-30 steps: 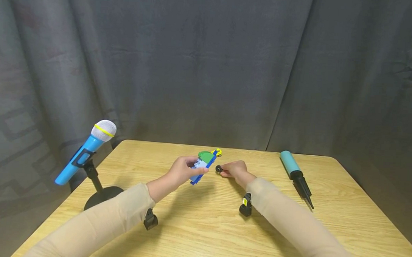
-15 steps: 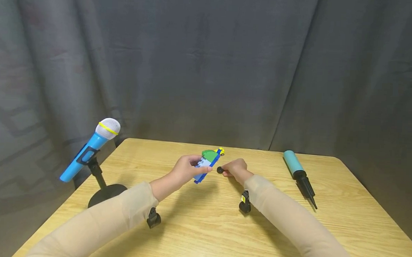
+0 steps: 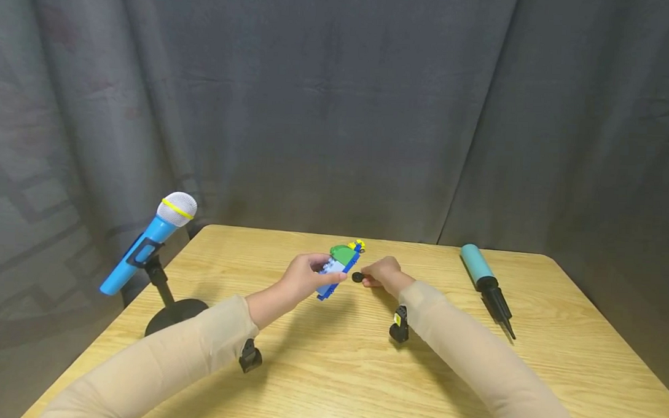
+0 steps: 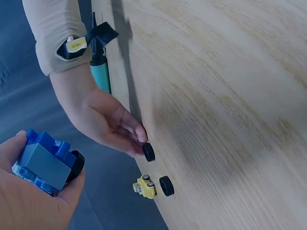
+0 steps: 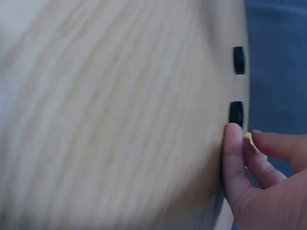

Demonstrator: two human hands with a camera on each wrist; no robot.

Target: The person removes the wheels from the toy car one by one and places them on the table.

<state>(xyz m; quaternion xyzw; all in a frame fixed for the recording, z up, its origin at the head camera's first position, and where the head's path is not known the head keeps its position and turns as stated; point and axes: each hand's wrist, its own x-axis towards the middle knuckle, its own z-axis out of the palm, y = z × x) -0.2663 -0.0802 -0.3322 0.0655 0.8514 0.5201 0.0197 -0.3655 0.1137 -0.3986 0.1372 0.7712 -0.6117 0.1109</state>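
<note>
Curtain (image 3: 338, 111), dark grey and folded, fills the upper half of the head view. Below it a wooden table (image 3: 318, 368) spreads across the lower half. At the left of the frame a blue microphone (image 3: 147, 247) with a silver head leans on a black stand (image 3: 176, 311). At the right, a teal pump (image 3: 484, 279) with a black nozzle lies flat on the wood.

Both sleeved arms reach in from the bottom corners toward the middle of the frame. There the left hand (image 3: 304, 279) has its fingers curled round a toy car (image 3: 338, 267) built of blue, pale blue and green bricks, held tilted above the table. Just right of it, the right hand (image 3: 384, 273) pinches a small black wheel (image 3: 357, 277) at its fingertips, low against the table.

In the left wrist view, lower middle, a second black wheel (image 4: 166, 186) stands on the wood touching a small yellow piece (image 4: 145, 186), just below the pinched wheel.
</note>
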